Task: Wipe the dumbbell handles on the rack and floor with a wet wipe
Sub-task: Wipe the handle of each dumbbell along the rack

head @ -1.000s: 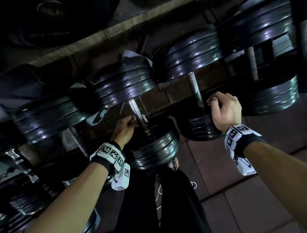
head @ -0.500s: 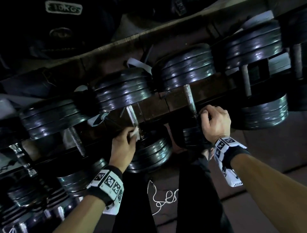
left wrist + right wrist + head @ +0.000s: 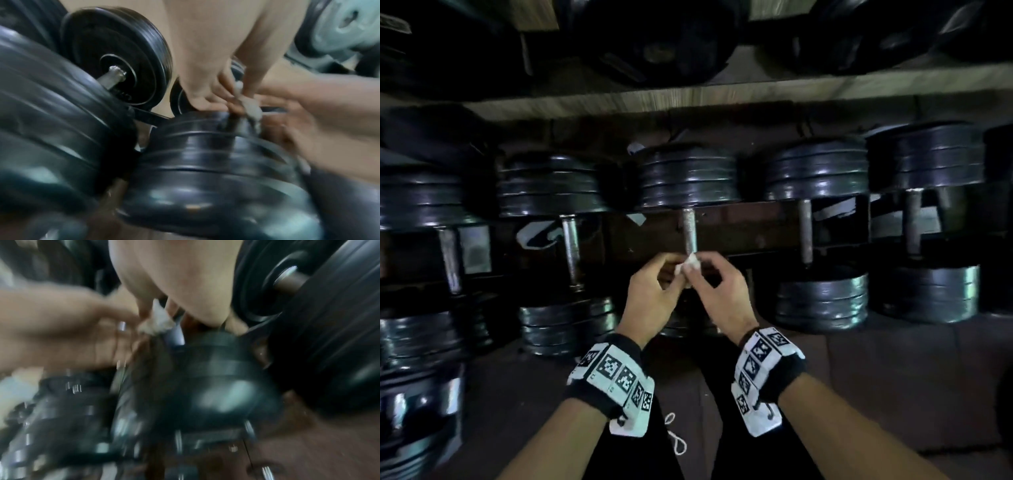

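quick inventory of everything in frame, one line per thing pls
dumbbells: at least five on the lower rack tier, black plates with metal handles, in a row; more at far left, too dark to count
centre handle: one, grey metal, straight ahead, just above the hands
wet wipe: one, white, crumpled, pinched between both hands in front of the centre handle
upper shelf: one, pale wood plank, above the row, dark weights sitting on it
floor: dark brown, below the rack
cord: one, white, near the dark trousers at bottom centre
wrist bands: two, black with white marker tags, one per wrist
left hand: fingers pinch the wipe
right hand: fingers pinch the wipe
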The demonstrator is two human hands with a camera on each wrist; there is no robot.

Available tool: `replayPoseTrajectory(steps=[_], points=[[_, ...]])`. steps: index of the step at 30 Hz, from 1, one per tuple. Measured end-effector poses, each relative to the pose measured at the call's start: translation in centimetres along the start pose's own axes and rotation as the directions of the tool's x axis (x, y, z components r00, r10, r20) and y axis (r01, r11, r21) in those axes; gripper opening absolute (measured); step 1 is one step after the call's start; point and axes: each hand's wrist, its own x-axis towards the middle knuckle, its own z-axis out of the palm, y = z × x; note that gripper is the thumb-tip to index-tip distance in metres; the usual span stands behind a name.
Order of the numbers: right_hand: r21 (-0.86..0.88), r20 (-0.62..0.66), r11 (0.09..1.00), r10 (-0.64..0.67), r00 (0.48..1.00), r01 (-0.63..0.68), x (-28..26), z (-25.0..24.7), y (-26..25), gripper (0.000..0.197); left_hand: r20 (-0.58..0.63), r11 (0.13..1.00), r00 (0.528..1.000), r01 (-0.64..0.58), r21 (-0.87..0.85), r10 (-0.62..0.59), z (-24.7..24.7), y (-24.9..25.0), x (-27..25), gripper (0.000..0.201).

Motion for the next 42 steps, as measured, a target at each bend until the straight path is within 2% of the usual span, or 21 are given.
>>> replayPoseTrajectory(steps=[1, 4, 6, 9, 12, 15, 19, 24, 26, 29, 34, 37, 40, 42], points=[[0.083, 0.054, 0.995, 0.049, 0.997, -0.053, 0.3, -1.2, 0.0, 0.019, 0.031, 0.996, 0.998, 0.048, -0.077, -0.045, 0.6, 0.9, -0.3, 0.016], [0.215, 0.048, 0.971, 0.1, 0.994, -0.108, 0.7, -4.7, -0.5, 0.009, 0.152, 0.963, 0.983, 0.134, -0.233, -0.1, 1.5, 3.2, -1.1, 0.029], [0.36, 0.084, 0.919, 0.137, 0.987, -0.159, 0.7, -6.4, -1.2, 0.009, 0.199, 0.975, 0.977, 0.116, -0.191, -0.078, 1.8, 4.0, -1.3, 0.032], [0.49, 0.177, 0.84, 0.168, 0.97, -0.235, 0.2, -7.7, -2.0, 0.01, 0.202, 0.994, 0.977, 0.087, -0.066, -0.072, 2.3, 4.1, -0.9, 0.02], [0.454, 0.18, 0.852, 0.198, 0.964, -0.26, 0.1, -7.9, -1.5, 0.01, 0.116, 0.999, 0.992, 0.042, -0.005, -0.041, 2.4, 3.6, -0.2, 0.012], [0.476, 0.121, 0.835, 0.246, 0.962, -0.274, 0.3, -8.1, -0.8, 0.009, 0.067, 0.99, 0.994, 0.093, -0.107, -0.086, 2.2, 3.1, 0.1, 0.013], [0.513, 0.152, 0.807, 0.25, 0.956, -0.292, 0.3, -7.9, -0.3, 0.008, 0.099, 0.98, 0.988, 0.129, -0.15, -0.115, 1.7, 2.8, -0.2, 0.008], [0.545, 0.303, 0.765, 0.203, 0.931, -0.344, 0.2, -7.0, -1.3, 0.032, 0.14, 0.978, 0.984, 0.134, -0.158, -0.112, 1.0, 3.0, -0.2, 0.01], [0.558, 0.302, 0.759, 0.191, 0.934, -0.335, 0.3, -6.5, -1.4, 0.031, 0.158, 0.971, 0.979, 0.158, -0.181, -0.13, 0.9, 2.9, -0.2, 0.014], [0.565, 0.276, 0.756, 0.206, 0.939, -0.332, 0.6, -6.0, -1.6, 0.031, 0.183, 0.91, 0.964, 0.246, -0.334, -0.193, 0.7, 2.7, -0.3, 0.018], [0.594, 0.326, 0.718, 0.199, 0.924, -0.364, 0.7, -5.9, -2.0, 0.035, 0.199, 0.839, 0.954, 0.294, -0.458, -0.226, -0.1, 1.9, -0.6, 0.023], [0.583, 0.318, 0.728, 0.204, 0.926, -0.36, 0.4, -5.7, -2.7, 0.033, 0.179, 0.834, 0.959, 0.279, -0.475, -0.219, -0.5, 1.7, -0.8, 0.021], [0.555, 0.347, 0.737, 0.217, 0.913, -0.386, -0.2, -5.1, -3.6, 0.046, 0.162, 0.845, 0.967, 0.253, -0.471, -0.198, -0.8, 1.5, -0.9, 0.018], [0.534, 0.336, 0.762, 0.206, 0.919, -0.366, -0.6, -4.6, -3.7, 0.048, 0.17, 0.865, 0.97, 0.234, -0.444, -0.175, -1.1, 1.4, -1.1, 0.023]])
